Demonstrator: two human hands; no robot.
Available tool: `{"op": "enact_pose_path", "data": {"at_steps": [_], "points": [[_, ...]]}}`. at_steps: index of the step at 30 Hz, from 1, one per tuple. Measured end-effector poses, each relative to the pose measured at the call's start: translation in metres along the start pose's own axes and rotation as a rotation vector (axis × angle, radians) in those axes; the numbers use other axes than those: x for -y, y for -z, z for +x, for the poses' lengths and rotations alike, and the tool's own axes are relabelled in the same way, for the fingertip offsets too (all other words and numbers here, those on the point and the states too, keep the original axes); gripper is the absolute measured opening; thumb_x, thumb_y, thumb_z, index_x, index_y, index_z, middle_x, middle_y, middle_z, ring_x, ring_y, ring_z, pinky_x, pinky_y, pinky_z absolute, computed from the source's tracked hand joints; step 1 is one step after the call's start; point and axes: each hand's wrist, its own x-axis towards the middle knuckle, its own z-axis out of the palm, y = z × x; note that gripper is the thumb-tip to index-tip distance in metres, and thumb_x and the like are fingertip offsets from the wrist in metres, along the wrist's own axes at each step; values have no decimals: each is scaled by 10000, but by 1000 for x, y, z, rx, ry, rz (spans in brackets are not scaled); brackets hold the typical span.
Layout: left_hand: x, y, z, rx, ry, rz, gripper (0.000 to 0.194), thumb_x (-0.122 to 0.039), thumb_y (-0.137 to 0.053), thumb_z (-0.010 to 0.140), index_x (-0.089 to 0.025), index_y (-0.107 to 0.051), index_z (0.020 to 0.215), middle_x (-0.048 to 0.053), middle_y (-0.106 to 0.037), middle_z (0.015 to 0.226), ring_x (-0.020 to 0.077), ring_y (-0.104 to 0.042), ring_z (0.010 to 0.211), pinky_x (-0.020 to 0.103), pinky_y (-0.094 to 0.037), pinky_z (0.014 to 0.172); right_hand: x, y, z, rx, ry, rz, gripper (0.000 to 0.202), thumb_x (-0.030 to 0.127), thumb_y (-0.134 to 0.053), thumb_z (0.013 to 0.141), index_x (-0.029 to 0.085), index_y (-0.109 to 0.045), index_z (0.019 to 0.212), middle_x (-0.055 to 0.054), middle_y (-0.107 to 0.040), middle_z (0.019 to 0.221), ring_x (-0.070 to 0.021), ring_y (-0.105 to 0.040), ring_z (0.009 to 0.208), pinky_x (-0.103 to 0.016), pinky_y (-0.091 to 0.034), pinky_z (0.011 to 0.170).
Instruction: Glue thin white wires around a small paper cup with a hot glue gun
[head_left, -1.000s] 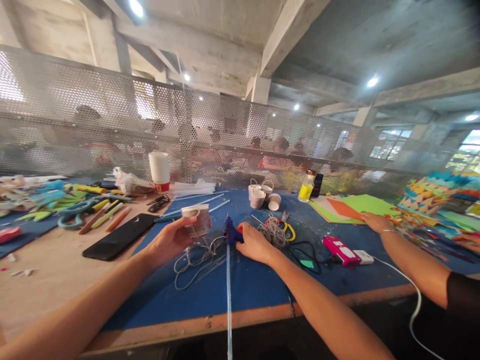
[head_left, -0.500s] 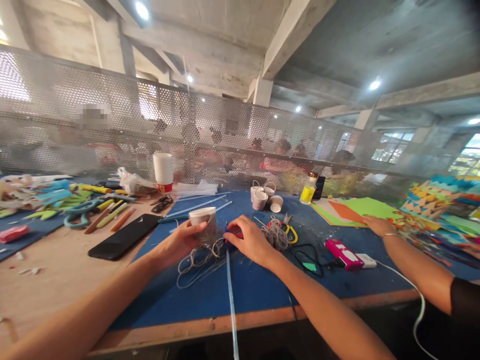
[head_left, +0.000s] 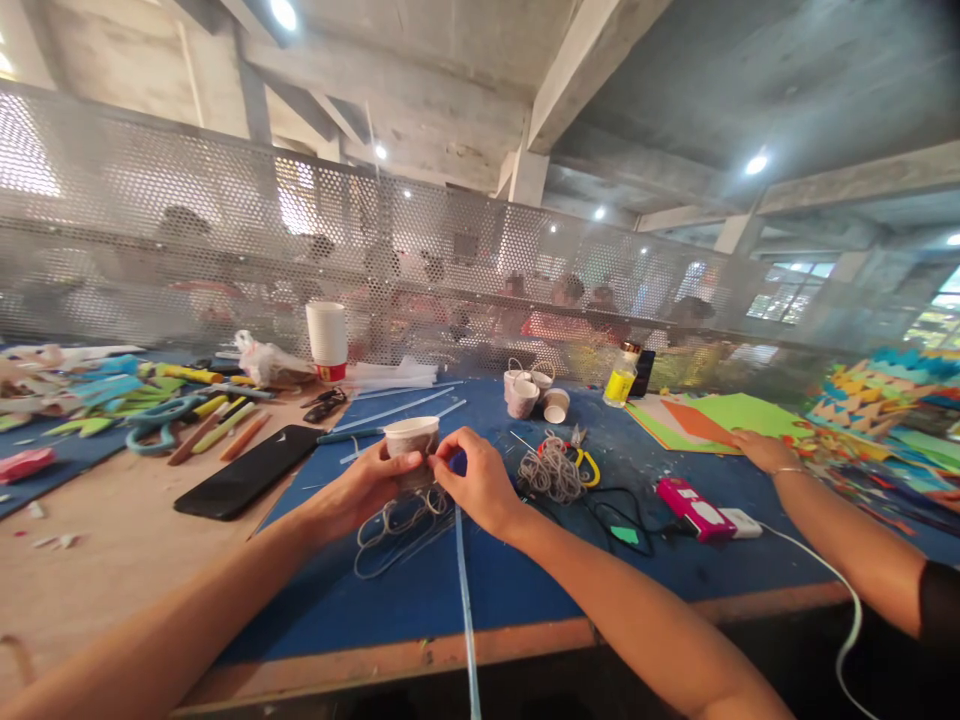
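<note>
A small paper cup with a white rim and grey cord around its side is upright in my left hand, fingers wrapped around it. My right hand is closed in a pinch against the cup's right side; what its fingertips hold, if anything, is hidden. Loose loops of grey cord lie below the cup on the blue mat. Just behind my right fingers shows a blue object, mostly covered. From beneath it a long translucent stick runs toward me past the table edge.
Small cord-covered cups stand beyond, near a cord tangle, yellow-handled scissors and a bottle. A pink power strip lies right; another person's hand rests on coloured paper. Left are a phone and teal scissors.
My right hand has moved left from the blue object to the cup's side and pinches there. The cup has shifted slightly right in my left hand.
</note>
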Motion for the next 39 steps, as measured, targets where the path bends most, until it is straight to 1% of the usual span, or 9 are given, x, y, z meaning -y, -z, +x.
{"op": "enact_pose_path", "data": {"at_steps": [4,7,10,15,18,20,24,30,39], "points": [[-1,-2,-1,7,-13,12,405,-270,-806,786,-153,-724,1166,133,-761,1161,275,-713,1061,332,-548,936,-3,3,-2,21,-13,0,195,317,-765,842,210,-619,915,-19,-683,931,-178,-652,889,-316,-477,847],[-1,-3,-1,0,6,8,416,-258,-814,779,-153,-720,1170,134,-770,1132,279,-719,1055,336,-553,931,-1,4,-3,45,19,13,100,250,-727,862,213,-635,873,-11,-663,911,-169,-641,897,-302,-472,846],[0,-2,-1,4,17,-4,438,-267,-815,775,-156,-711,1186,133,-771,1135,286,-721,1064,349,-555,943,1,6,-2,33,-7,105,73,203,-684,853,207,-615,832,-2,-646,877,-159,-632,868,-292,-480,831],[1,1,0,20,55,-4,445,-285,-790,795,-168,-697,1214,136,-765,1176,294,-723,1079,378,-557,966,-6,5,2,95,-316,434,151,298,-674,835,218,-546,841,41,-620,747,-126,-615,632,-258,-491,633],[0,2,1,34,62,0,436,-309,-786,796,-164,-708,1201,147,-762,1191,296,-726,1069,367,-561,961,-11,4,4,131,-433,632,202,312,-694,806,214,-548,905,47,-632,787,-110,-619,574,-247,-482,583],[-1,1,0,29,66,4,422,-314,-778,804,-164,-717,1194,144,-760,1202,285,-727,1064,344,-562,955,-12,4,6,130,-439,672,199,300,-697,799,202,-582,930,40,-638,800,-111,-631,621,-250,-498,637],[-3,-2,-2,-8,76,13,404,-300,-753,825,-172,-726,1207,127,-763,1203,270,-732,1042,343,-569,945,-11,7,7,119,-390,598,189,347,-717,810,190,-643,885,20,-661,794,-128,-622,736,-258,-498,744],[-5,-5,-4,0,76,-2,336,-251,-712,847,-156,-758,1165,136,-774,1180,280,-729,1050,345,-559,959,-8,10,7,55,-396,584,246,441,-685,853,200,-638,867,8,-696,790,-141,-635,732,-262,-506,727],[-5,-6,-6,7,93,8,334,-239,-668,859,-170,-764,1171,120,-765,1217,278,-717,1069,346,-545,977,-12,8,7,8,-376,632,254,453,-667,877,206,-604,881,-9,-724,783,-174,-700,763,-292,-538,777]]}}
